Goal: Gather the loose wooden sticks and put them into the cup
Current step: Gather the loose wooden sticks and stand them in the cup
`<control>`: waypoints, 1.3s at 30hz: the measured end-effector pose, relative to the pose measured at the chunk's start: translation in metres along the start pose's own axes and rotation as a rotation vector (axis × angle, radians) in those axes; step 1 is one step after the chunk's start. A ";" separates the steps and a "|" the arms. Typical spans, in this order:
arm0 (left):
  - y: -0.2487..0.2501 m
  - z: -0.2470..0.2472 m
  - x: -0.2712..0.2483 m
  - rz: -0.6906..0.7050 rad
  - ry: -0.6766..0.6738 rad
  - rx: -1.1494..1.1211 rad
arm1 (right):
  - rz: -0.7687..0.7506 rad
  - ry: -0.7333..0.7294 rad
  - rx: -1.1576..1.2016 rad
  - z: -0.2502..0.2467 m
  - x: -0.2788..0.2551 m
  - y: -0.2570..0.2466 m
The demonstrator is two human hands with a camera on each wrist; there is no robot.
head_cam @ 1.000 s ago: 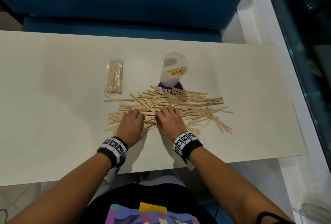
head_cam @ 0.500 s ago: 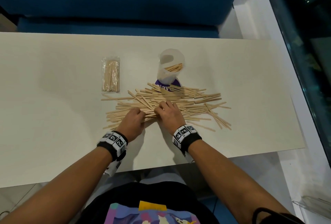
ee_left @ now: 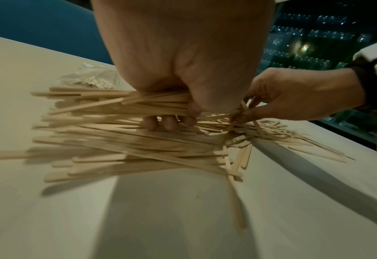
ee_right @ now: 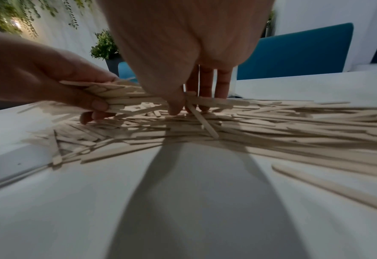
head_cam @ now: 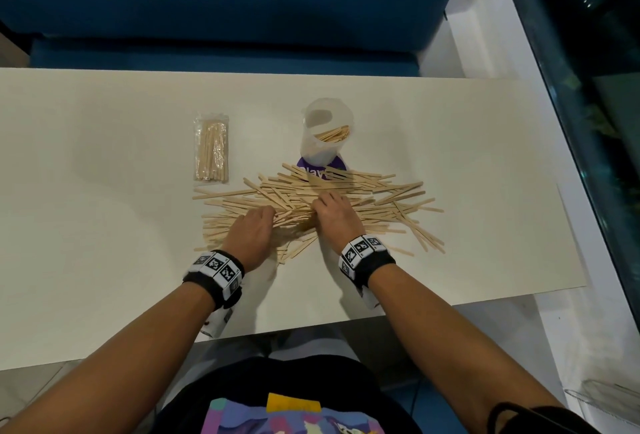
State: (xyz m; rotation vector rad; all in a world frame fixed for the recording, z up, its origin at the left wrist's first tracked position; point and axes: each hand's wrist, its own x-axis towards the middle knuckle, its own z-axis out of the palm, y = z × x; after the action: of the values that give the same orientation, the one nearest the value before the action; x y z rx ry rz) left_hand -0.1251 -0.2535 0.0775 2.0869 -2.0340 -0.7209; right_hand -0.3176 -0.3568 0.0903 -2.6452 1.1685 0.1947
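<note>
A wide pile of loose wooden sticks [head_cam: 363, 191] lies mid-table in front of a translucent cup [head_cam: 327, 135] that holds a few sticks. My left hand [head_cam: 265, 218] is on the pile's left part. In the left wrist view its fingers [ee_left: 167, 122] curl under a bundle of sticks [ee_left: 139, 101] and the thumb lies on top. My right hand [head_cam: 323, 206] meets the same bundle from the right. Its thumb [ee_right: 176, 106] and fingers [ee_right: 207, 87] pinch the stick ends, and the bundle [ee_right: 116, 92] sits slightly above the pile.
A sealed clear packet of sticks [head_cam: 211, 147] lies left of the cup. A purple disc [head_cam: 322, 168] shows under the cup's base. Stray sticks reach toward the right [head_cam: 419, 236]. The table's near edge [head_cam: 346, 322] runs just behind my wrists.
Both hands have pushed forward into the pile and drawn together. The left fingers have curled round a bundle, which is now bunched between the two hands.
</note>
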 end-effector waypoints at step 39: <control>0.044 -0.059 0.044 -0.437 0.307 -1.156 | 0.358 0.051 1.096 -0.058 0.020 -0.079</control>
State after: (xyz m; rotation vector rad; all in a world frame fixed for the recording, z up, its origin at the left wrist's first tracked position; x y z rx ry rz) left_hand -0.1408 -0.3129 0.1373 1.6901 -0.6413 -1.1534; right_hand -0.2445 -0.3357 0.1547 -1.4917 1.2449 -0.3615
